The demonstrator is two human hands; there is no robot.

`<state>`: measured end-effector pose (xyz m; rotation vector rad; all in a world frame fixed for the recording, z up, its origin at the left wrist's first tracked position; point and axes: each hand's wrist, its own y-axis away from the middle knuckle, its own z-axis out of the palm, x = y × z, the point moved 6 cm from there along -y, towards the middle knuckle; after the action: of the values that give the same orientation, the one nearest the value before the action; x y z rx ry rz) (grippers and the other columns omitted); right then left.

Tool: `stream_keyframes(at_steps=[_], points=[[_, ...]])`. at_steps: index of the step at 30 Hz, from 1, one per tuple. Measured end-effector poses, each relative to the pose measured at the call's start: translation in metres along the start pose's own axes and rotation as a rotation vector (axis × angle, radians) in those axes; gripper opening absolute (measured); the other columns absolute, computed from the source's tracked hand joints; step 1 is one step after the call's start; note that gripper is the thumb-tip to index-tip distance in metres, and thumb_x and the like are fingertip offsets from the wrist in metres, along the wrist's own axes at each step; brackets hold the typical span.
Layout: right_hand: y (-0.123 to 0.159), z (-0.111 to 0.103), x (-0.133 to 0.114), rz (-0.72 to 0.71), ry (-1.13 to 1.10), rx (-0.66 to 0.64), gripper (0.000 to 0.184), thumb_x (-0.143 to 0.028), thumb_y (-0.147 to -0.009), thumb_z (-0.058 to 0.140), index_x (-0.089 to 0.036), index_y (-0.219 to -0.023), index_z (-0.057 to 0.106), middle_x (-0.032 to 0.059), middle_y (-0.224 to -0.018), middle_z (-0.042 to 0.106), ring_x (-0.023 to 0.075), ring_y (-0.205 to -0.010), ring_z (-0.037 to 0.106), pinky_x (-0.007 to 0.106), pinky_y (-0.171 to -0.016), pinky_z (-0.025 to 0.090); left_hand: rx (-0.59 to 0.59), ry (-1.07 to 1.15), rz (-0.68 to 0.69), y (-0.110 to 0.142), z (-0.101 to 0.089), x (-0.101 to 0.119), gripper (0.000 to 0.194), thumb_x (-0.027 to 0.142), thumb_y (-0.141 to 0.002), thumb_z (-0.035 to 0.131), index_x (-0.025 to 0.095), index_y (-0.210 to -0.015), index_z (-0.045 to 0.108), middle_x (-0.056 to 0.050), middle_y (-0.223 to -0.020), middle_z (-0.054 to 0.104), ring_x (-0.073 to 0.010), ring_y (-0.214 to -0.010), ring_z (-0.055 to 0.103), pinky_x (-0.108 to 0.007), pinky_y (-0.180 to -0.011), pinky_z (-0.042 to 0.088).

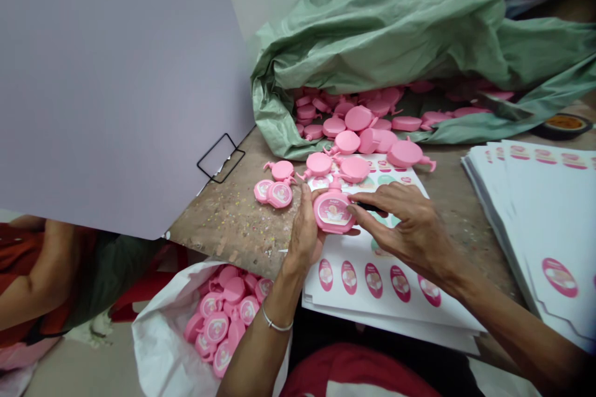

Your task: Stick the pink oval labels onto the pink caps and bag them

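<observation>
My left hand [306,226] is closed around a small pink pump bottle [334,216], held with its pump end pointing away from me. An oval label with a picture sits on the bottle's front face. My right hand [400,214] pinches a thin dark tool [371,206], its thumb and fingertips touching the bottle's right edge; what kind of tool it is cannot be made out. Beneath both hands lies a stack of white sticker sheets [342,304] printed with pink oval labels. Two labelled pink bottles [280,195] rest on the table just left of the hands.
A large green sack [372,43] spills plain pink bottles [358,118] onto the table [233,217]. Below the left edge stands a white sack [161,329] of labelled bottles. More sheets [516,211] are stacked at right. Another person's arm [41,273] shows beyond the grey panel [116,74].
</observation>
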<state>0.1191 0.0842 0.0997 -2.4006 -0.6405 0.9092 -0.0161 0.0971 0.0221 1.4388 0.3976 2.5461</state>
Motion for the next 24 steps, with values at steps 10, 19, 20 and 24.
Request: stream_keyframes(at_steps=[10,19,20,24], points=[[0.0004,-0.0025,-0.0017,-0.019,-0.005,0.016,0.014,-0.029,-0.085,0.063,-0.02,-0.091,0.073,0.004,-0.072,0.07,0.0182,-0.067,0.061,0.035,-0.069,0.042,-0.03,-0.004,-0.004,0.0032,0.0038,0.0028,0.056,0.061,-0.092,0.04,0.016,-0.108,0.068,-0.008,-0.097,0.071,-0.0245,-0.096,0.067,-0.036,-0.077,0.06],[-0.0001,-0.0036,-0.0052,-0.052,-0.019,0.023,0.013,-0.025,-0.084,0.065,-0.018,-0.092,0.072,0.0039,-0.072,0.069,0.0175,-0.066,0.06,0.035,-0.069,0.043,-0.005,0.024,-0.004,0.0073,0.0043,0.0058,0.055,0.059,-0.093,0.04,0.013,-0.108,0.067,-0.008,-0.095,0.071,-0.0226,-0.092,0.069,-0.032,-0.074,0.06],[-0.0001,-0.004,-0.0052,-0.05,-0.028,0.022,0.013,-0.024,-0.084,0.065,-0.017,-0.093,0.072,0.0039,-0.072,0.069,0.0173,-0.067,0.061,0.035,-0.069,0.043,-0.008,0.022,-0.003,0.0076,0.0045,0.0062,0.055,0.058,-0.093,0.04,0.014,-0.108,0.067,-0.008,-0.095,0.071,-0.0226,-0.092,0.069,-0.032,-0.074,0.06],[-0.0009,-0.005,-0.0047,-0.031,-0.056,0.005,0.012,-0.023,-0.084,0.065,-0.017,-0.092,0.072,0.0037,-0.073,0.069,0.0172,-0.068,0.062,0.033,-0.068,0.044,-0.051,0.01,-0.02,0.0077,0.0072,0.006,0.054,0.057,-0.094,0.037,0.015,-0.111,0.066,-0.008,-0.097,0.071,-0.0236,-0.094,0.068,-0.036,-0.074,0.061]])
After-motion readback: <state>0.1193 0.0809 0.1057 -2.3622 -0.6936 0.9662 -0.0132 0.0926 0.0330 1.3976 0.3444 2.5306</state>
